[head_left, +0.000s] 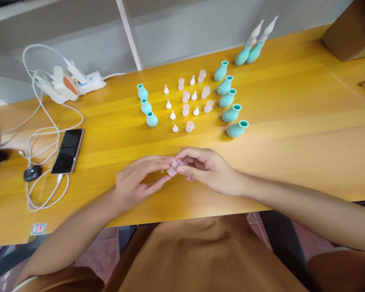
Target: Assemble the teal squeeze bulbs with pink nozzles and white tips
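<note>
My left hand (140,178) and my right hand (205,168) meet above the near part of the yellow table (292,121). Both pinch a small clear plastic piece (174,167) between their fingertips. Beyond the hands lie rows of parts: three teal bulbs (146,106) on the left, small white tips (170,107), clear pinkish caps (186,97) and several teal bulbs (228,99) on the right. Two assembled teal bulbs with long white nozzles (253,42) lie at the far edge.
A black phone (67,151) lies at left with white cables (45,134) looped around it, a small black object (32,172) and a white power strip with plugs (67,83). A brown box (349,30) sits at the far right corner. The table's near edge runs just below my wrists.
</note>
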Demonstrator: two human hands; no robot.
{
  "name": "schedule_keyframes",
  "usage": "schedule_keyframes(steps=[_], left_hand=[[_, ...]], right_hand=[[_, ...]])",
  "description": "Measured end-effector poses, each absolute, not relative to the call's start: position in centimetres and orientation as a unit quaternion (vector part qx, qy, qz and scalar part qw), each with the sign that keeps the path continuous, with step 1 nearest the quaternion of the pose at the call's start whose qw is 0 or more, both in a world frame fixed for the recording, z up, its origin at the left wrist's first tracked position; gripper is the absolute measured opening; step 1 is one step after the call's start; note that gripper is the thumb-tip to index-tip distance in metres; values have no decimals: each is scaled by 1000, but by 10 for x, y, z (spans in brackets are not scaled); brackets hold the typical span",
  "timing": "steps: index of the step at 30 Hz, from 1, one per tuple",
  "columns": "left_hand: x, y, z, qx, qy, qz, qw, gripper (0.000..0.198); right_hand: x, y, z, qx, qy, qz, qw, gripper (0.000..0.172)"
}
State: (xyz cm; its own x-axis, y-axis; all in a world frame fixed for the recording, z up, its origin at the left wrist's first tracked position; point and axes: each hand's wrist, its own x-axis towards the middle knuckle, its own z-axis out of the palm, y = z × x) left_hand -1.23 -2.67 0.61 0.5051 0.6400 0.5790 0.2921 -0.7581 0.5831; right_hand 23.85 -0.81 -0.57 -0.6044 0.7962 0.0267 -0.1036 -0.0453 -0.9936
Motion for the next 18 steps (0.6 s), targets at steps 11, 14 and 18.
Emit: schedule_keyframes(steps=[11,14,18], left_hand=[[-16,-30,1,780,337,461,256,35],[-23,-30,5,675,346,544,359,39],[-27,-28,18,591,369,528,486,63]], right_hand=[[239,-9,-3,-294,-617,635,359,33],[247,-3,5,-329,-599,600,415,34],[257,9,17,-366,-579,553,475,38]])
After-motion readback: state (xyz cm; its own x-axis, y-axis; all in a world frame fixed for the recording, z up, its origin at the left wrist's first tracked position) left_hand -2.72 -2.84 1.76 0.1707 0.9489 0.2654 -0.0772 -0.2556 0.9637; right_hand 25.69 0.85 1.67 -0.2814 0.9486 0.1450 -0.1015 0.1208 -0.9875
